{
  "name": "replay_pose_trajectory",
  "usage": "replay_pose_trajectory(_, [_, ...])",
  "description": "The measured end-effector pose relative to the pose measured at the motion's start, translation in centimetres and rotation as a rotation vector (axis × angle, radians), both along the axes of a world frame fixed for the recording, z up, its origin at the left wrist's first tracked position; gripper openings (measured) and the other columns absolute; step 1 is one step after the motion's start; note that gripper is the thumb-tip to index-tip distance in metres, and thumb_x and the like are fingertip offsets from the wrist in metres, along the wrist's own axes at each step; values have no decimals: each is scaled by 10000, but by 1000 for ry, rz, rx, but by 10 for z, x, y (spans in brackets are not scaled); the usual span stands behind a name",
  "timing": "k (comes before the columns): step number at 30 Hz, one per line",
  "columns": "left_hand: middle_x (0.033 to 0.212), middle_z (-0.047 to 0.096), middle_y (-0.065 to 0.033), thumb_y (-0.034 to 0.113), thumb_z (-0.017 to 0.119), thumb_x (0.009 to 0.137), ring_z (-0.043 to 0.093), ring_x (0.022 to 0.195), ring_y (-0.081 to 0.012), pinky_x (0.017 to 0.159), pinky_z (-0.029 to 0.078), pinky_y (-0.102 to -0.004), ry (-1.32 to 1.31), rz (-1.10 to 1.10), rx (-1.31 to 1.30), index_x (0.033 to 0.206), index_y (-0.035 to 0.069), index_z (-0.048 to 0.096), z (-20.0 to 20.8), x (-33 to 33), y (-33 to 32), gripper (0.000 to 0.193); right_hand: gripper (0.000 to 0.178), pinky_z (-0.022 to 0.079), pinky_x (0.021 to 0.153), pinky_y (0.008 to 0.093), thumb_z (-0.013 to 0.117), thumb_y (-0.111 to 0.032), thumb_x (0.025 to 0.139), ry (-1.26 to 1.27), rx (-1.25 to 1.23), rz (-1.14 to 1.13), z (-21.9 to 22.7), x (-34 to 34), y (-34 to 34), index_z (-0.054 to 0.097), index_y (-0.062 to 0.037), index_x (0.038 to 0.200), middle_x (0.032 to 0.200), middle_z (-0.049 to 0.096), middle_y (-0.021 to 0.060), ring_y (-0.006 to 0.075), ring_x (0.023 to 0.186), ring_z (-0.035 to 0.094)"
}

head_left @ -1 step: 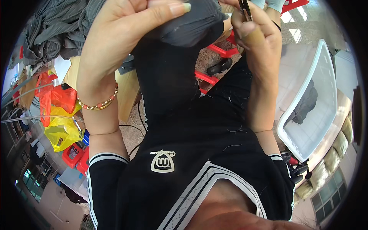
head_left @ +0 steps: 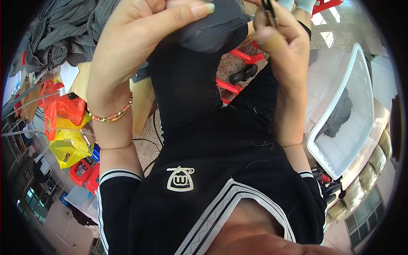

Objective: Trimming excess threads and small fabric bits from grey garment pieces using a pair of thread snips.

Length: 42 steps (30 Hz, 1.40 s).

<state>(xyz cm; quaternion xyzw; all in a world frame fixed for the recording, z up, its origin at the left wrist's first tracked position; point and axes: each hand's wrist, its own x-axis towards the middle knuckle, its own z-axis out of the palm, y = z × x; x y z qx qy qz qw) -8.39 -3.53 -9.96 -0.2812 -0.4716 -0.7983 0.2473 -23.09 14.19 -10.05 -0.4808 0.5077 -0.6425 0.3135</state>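
My left hand (head_left: 170,21) is closed, its thumb pressing on a piece of dark grey cloth (head_left: 216,27) held above my lap. The fingers under the cloth are partly cut off by the upper edge. My right hand (head_left: 287,46) is closed around small dark metal thread snips (head_left: 270,15), close to the right side of the cloth. Their tips run out of view at the top, so I cannot tell whether the blades touch the cloth.
A heap of grey ribbed garments (head_left: 63,36) lies at the upper left. Below it are red and yellow plastic bags (head_left: 70,144). On the right stands a white plastic bin (head_left: 359,114) with grey cloth (head_left: 340,114) inside. Red stool legs (head_left: 229,86) show beyond my lap.
My right hand has shifted slightly left with the snips, which are tilted a little differently. My left hand and the cloth have moved a touch to the right.
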Motion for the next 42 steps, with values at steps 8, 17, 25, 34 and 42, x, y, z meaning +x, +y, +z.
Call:
replay_pose_trajectory(8, [1108, 730, -115, 6, 599, 1002, 688, 963, -101, 846, 542, -206, 24, -3, -70, 1248, -69, 595, 18, 2, 7, 257, 194, 416, 651, 175, 757, -20, 900, -55, 102, -129, -12, -11, 9, 719, 38, 1081, 841, 637, -34, 25, 705, 554])
replay_pose_trajectory(17, [1098, 744, -83, 68, 619, 1005, 686, 1023, -96, 945, 494, -216, -985, 419, -181, 1307, -32, 605, 49, 49, 20, 318, 294, 415, 668, 162, 738, 48, 910, -64, 139, -179, 17, 14, 5, 630, 33, 1183, 974, 665, -7, 16, 751, 538])
replay_pose_trajectory(25, [1099, 748, -101, 38, 621, 992, 693, 1030, -109, 949, 496, -218, -943, 524, -161, 1321, -45, 595, 43, 40, 28, 341, 423, 430, 591, 234, 849, -107, 807, 488, -88, -313, -9, 12, 18, 729, -77, 1212, 785, 572, 26, 102, 658, 534])
replay_pose_trajectory(34, [1091, 749, -116, 14, 609, 984, 693, 1033, -111, 967, 490, -225, -923, 552, -101, 1317, -57, 595, 40, 43, 30, 341, 412, 430, 537, 246, 855, -120, 785, 602, -147, -355, -4, 14, 16, 747, -66, 1179, 761, 594, 32, 111, 612, 540])
replay_pose_trajectory(42, [1096, 747, -120, 14, 609, 983, 685, 1045, -109, 988, 479, -231, -920, 568, -123, 1314, -66, 596, 38, 42, 28, 341, 422, 423, 535, 255, 857, -108, 771, 573, -174, -350, -6, 15, 15, 754, -60, 1177, 765, 595, 34, 114, 608, 532])
